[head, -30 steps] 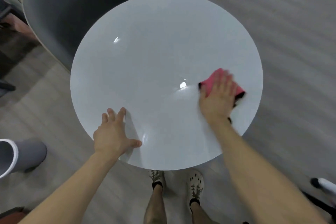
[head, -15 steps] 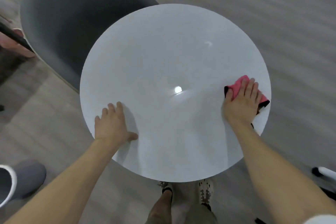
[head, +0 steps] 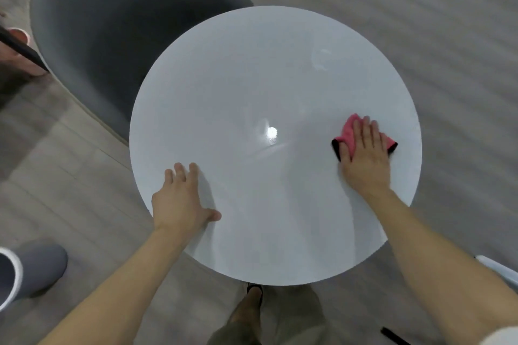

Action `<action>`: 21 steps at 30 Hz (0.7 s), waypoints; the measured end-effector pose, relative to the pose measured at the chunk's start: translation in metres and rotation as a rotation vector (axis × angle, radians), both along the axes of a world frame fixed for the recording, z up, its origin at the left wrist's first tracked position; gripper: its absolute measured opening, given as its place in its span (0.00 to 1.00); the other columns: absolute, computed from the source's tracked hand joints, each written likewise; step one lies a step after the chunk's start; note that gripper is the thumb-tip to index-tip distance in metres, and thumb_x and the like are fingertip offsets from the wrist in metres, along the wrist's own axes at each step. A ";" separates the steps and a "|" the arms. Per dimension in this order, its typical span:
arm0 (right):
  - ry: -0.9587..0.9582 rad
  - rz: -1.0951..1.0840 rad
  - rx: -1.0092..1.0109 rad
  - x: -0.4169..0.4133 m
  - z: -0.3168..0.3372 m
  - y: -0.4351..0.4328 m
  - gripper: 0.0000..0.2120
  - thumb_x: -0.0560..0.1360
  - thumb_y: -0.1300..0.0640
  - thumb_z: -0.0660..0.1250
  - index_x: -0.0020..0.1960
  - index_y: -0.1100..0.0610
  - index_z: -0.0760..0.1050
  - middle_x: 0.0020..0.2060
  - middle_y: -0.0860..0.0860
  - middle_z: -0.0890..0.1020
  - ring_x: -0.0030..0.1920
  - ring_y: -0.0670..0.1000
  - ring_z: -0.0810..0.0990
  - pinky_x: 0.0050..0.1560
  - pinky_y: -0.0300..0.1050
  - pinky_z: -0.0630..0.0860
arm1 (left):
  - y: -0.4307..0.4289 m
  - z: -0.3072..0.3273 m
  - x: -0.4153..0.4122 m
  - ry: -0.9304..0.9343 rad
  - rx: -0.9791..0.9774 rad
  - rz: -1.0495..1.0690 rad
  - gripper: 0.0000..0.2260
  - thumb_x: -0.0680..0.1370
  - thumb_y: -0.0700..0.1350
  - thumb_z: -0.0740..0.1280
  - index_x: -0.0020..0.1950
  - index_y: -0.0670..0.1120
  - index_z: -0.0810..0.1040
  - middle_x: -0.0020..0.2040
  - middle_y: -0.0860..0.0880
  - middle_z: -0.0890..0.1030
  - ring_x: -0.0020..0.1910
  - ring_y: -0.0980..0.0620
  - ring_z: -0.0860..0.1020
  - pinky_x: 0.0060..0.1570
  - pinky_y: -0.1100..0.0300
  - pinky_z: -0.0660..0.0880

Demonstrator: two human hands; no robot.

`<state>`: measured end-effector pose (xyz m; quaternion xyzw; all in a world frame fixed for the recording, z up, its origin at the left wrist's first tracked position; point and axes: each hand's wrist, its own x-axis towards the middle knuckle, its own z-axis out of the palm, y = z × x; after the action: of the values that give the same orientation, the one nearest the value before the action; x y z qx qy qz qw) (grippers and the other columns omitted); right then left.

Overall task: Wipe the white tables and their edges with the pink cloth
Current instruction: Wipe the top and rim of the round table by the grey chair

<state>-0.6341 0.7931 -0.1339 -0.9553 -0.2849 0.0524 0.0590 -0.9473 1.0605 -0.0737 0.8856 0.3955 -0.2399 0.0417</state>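
A round white table [head: 252, 70] fills the middle of the view, glossy with a light reflection near its centre. The pink cloth [head: 347, 134], edged in black, lies flat on the table's right side. My right hand [head: 367, 159] presses down on the cloth with flat fingers and covers most of it. My left hand [head: 182, 199] rests flat on the table near its front-left edge, fingers spread, holding nothing.
A dark grey upholstered chair [head: 112, 31] stands against the table's far-left side. A grey and white shoe [head: 28, 272] sits on the wooden floor at the lower left. My legs show below the table's front edge. A pale object [head: 499, 269] pokes in at the right.
My right hand slid the cloth right toward the table's edge, then back a little left. The left hand stayed planted on the table. The camera shifted, so the table sits lower in view.
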 end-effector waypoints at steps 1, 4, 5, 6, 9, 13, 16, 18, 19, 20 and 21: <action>0.006 -0.107 0.004 0.012 -0.002 0.000 0.36 0.87 0.40 0.46 0.88 0.59 0.49 0.87 0.59 0.54 0.87 0.60 0.51 0.85 0.63 0.52 | 0.000 0.001 -0.001 -0.009 -0.006 0.004 0.62 0.58 0.76 0.79 0.82 0.50 0.55 0.78 0.47 0.65 0.77 0.45 0.66 0.42 0.50 0.78; -0.025 -0.275 0.032 -0.019 0.000 0.050 0.36 0.87 0.43 0.49 0.86 0.66 0.51 0.86 0.65 0.54 0.86 0.64 0.52 0.84 0.64 0.54 | 0.001 -0.001 -0.001 -0.009 -0.009 0.016 0.62 0.57 0.76 0.80 0.81 0.51 0.56 0.75 0.49 0.65 0.74 0.46 0.67 0.37 0.53 0.74; -0.035 -0.209 0.059 -0.046 0.003 0.077 0.36 0.87 0.45 0.51 0.86 0.67 0.52 0.86 0.65 0.54 0.86 0.64 0.52 0.85 0.63 0.53 | 0.001 0.000 0.001 0.001 -0.013 0.025 0.62 0.57 0.75 0.80 0.81 0.51 0.56 0.73 0.49 0.66 0.72 0.46 0.68 0.36 0.54 0.73; -0.029 -0.056 0.092 -0.080 0.005 0.103 0.35 0.87 0.46 0.53 0.86 0.66 0.52 0.86 0.65 0.54 0.87 0.63 0.51 0.85 0.62 0.52 | 0.001 0.001 0.002 0.010 -0.022 0.026 0.61 0.57 0.75 0.81 0.80 0.51 0.57 0.73 0.49 0.66 0.71 0.46 0.68 0.36 0.54 0.72; 0.111 0.560 0.129 -0.163 0.012 0.165 0.33 0.88 0.46 0.54 0.88 0.60 0.53 0.87 0.59 0.51 0.88 0.58 0.45 0.86 0.59 0.49 | 0.000 0.008 0.005 0.033 -0.061 0.034 0.56 0.57 0.73 0.81 0.76 0.51 0.60 0.68 0.49 0.69 0.66 0.46 0.71 0.37 0.53 0.73; 0.123 0.723 0.142 -0.124 0.009 0.134 0.31 0.88 0.45 0.56 0.88 0.56 0.55 0.88 0.54 0.52 0.88 0.54 0.46 0.85 0.59 0.52 | 0.019 0.025 0.018 0.031 -0.067 0.015 0.35 0.63 0.70 0.81 0.58 0.53 0.71 0.50 0.54 0.75 0.49 0.48 0.76 0.41 0.52 0.76; 0.030 0.386 0.055 -0.025 0.004 0.062 0.34 0.88 0.42 0.55 0.88 0.58 0.53 0.87 0.57 0.56 0.87 0.57 0.50 0.84 0.62 0.56 | 0.045 0.034 0.037 0.010 -0.012 0.031 0.30 0.65 0.68 0.82 0.55 0.52 0.76 0.49 0.52 0.78 0.51 0.46 0.78 0.48 0.48 0.80; 0.033 0.101 -0.004 0.034 0.002 0.026 0.37 0.87 0.39 0.51 0.88 0.59 0.49 0.86 0.61 0.55 0.87 0.61 0.51 0.84 0.63 0.55 | 0.063 0.027 0.050 -0.030 0.011 0.087 0.44 0.62 0.68 0.84 0.70 0.50 0.72 0.64 0.47 0.76 0.63 0.42 0.76 0.55 0.46 0.79; 0.035 -0.032 -0.025 0.052 0.001 0.019 0.38 0.86 0.39 0.50 0.88 0.61 0.48 0.86 0.62 0.54 0.87 0.63 0.51 0.84 0.64 0.54 | 0.070 0.021 0.057 -0.014 0.000 0.125 0.52 0.60 0.69 0.84 0.76 0.50 0.66 0.72 0.44 0.72 0.70 0.40 0.72 0.59 0.44 0.79; 0.032 -0.145 -0.045 0.059 -0.002 0.023 0.39 0.85 0.40 0.50 0.87 0.63 0.48 0.86 0.64 0.53 0.87 0.64 0.51 0.84 0.65 0.53 | 0.077 0.014 0.062 0.023 -0.022 0.155 0.58 0.58 0.69 0.85 0.79 0.49 0.61 0.76 0.42 0.67 0.73 0.38 0.69 0.61 0.41 0.79; 0.033 -0.239 -0.048 0.054 -0.004 0.038 0.39 0.85 0.42 0.51 0.87 0.65 0.48 0.86 0.66 0.52 0.86 0.65 0.50 0.84 0.65 0.52 | 0.082 0.007 0.067 0.051 -0.047 0.179 0.61 0.56 0.68 0.86 0.79 0.48 0.58 0.76 0.42 0.65 0.74 0.37 0.68 0.60 0.39 0.80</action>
<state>-0.5805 0.8314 -0.1384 -0.9826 -0.1665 0.0674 0.0467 -0.8801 1.1423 -0.0667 0.8390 0.4682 -0.2672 0.0737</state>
